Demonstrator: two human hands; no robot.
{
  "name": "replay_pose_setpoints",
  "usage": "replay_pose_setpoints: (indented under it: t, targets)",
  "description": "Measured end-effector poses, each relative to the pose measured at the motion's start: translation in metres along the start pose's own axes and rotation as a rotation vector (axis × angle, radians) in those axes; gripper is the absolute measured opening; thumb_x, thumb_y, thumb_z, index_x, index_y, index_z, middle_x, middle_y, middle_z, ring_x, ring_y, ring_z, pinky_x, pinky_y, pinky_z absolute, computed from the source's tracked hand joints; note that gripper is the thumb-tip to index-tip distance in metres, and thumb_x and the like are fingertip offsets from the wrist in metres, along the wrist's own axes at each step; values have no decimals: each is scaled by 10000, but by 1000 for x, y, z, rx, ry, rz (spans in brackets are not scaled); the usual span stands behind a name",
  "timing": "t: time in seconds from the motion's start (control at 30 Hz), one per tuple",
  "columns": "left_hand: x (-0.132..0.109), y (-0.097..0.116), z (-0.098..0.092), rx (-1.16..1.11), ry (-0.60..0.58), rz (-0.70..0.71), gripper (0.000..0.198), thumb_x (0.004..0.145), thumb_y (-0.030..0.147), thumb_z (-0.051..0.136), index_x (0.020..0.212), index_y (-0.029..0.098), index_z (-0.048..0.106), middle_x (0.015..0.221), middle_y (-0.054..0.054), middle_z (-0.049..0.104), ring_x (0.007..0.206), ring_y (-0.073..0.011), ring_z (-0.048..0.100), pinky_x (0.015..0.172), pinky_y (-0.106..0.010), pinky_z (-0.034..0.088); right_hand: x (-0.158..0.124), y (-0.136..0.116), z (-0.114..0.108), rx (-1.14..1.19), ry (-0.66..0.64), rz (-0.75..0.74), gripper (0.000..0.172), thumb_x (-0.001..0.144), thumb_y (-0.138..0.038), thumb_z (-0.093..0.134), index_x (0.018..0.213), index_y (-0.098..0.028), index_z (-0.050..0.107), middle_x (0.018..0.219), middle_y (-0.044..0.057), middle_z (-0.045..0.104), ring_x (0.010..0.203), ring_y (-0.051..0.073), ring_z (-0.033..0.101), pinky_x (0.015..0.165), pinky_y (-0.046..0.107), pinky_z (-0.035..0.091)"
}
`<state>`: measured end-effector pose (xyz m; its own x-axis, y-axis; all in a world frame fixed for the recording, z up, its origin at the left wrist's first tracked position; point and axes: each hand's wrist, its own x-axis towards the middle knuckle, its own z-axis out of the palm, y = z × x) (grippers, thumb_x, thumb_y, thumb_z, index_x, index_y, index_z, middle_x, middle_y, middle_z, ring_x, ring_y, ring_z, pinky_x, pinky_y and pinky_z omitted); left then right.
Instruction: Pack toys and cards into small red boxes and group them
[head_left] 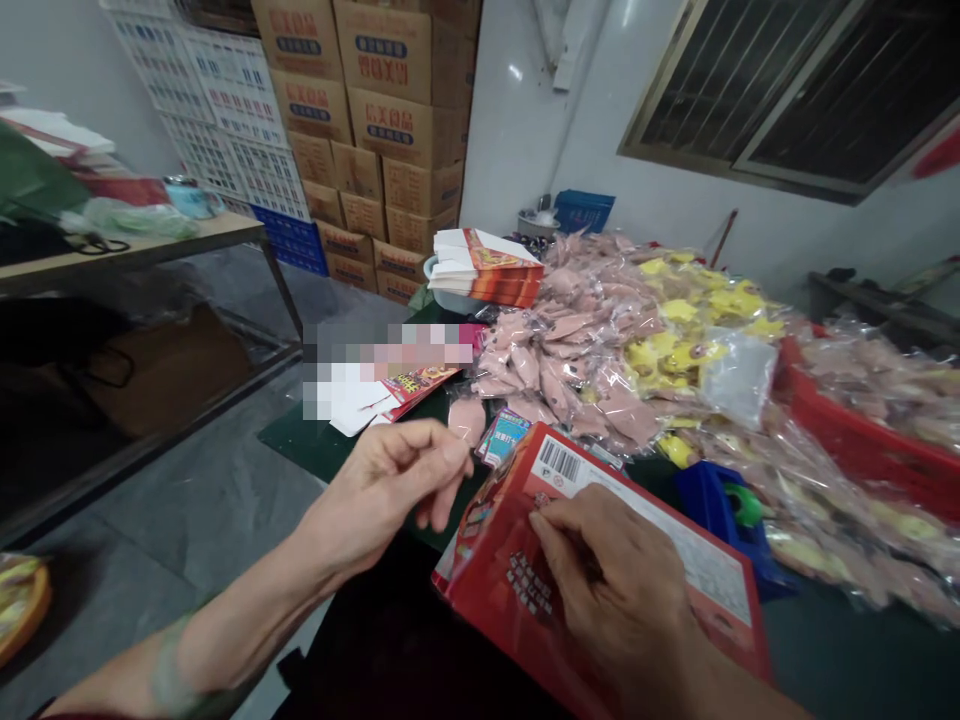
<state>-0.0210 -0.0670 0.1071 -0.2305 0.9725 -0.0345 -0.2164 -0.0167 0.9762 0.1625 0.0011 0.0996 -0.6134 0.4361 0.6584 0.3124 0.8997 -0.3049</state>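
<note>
The red box point(517, 560) lies at the green table point(298, 440)'s near edge; it seems good to keep it steady and press gently. The right hand point(622, 570) curls over its face, the left hand point(401, 475) bends beside; fingertips of both are together, but what they pinch, if anything, one cannot tell.

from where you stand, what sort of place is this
Probably a packing workshop: brown cartons stacked high, bagged pink and yellow items heaped on a green table, and a blue tape dispenser beside the red box.
</note>
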Motion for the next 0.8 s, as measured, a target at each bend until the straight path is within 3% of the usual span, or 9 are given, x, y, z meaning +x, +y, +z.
replay_pose_setpoints:
  t: [0.1,0.2,0.3,0.47,0.8]
  targets:
    - [-12,9,-3,34,-261,-255,281,790,376,624,642,140,660,416,4,547,309,-37,417,330,-145,237,-4,2,-2,-135,42,-169,130,811,-47,508,777,-156,570,577,12,556,553,133,468,539,277,362]
    - [-16,15,1,-66,-425,-433,251,800,370,609,754,138,696,577,-51,654,335,-61,521,307,-130,284,-8,0,-6,-194,29,-331,184,829,-77,464,954,-112,595,631,49,608,610,172,491,554,309,355]
    - [-14,18,6,-190,-426,-502,266,804,370,599,793,124,697,682,-92,695,377,-103,594,297,-132,349,-9,-4,-8,-178,33,-387,250,851,-99,404,1014,-95,595,667,66,634,644,185,516,574,328,366]
    - [-10,12,11,-235,-404,-549,247,789,339,626,713,111,683,651,-84,694,447,-151,657,309,-123,413,-10,-7,-7,-197,53,-390,226,835,-98,439,976,-122,614,651,49,624,637,178,524,585,330,365]
    - [-8,3,10,-222,-340,-430,176,772,278,653,733,110,687,638,-63,687,503,-156,674,349,-136,458,-6,-7,-3,-153,57,-324,186,836,-84,452,909,-112,621,640,46,614,613,172,488,565,321,349]
